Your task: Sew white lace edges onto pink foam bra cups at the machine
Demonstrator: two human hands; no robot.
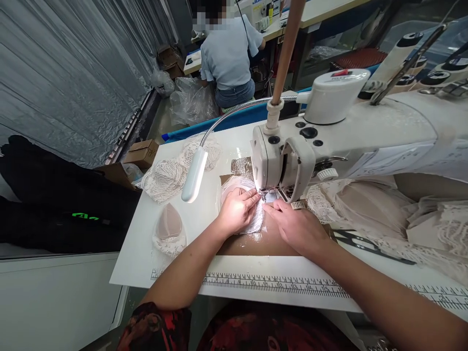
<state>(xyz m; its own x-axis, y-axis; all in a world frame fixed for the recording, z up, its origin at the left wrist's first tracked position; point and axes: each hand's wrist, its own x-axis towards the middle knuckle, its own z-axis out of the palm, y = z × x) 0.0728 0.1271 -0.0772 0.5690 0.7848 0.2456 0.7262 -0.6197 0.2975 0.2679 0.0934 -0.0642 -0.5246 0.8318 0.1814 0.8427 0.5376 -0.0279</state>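
Note:
A white lace bra cup [252,225] lies under the needle area of a white sewing machine [266,161], lit brightly from the lamp. My left hand [238,210] is closed on the cup, fingers together and pointing at the presser foot [263,196]. From the other side my right hand [298,225] pinches the cup's right edge with its fingertips, just in front of the foot. The fabric under my left palm is hidden.
A beige bra cup [170,222] and lace pieces [166,178] lie at left; more lace fabric [365,202] and black scissors [373,246] at right. A gooseneck lamp [195,175] arches over the table. A printed ruler [270,282] lines the front edge. A person [230,58] sits beyond.

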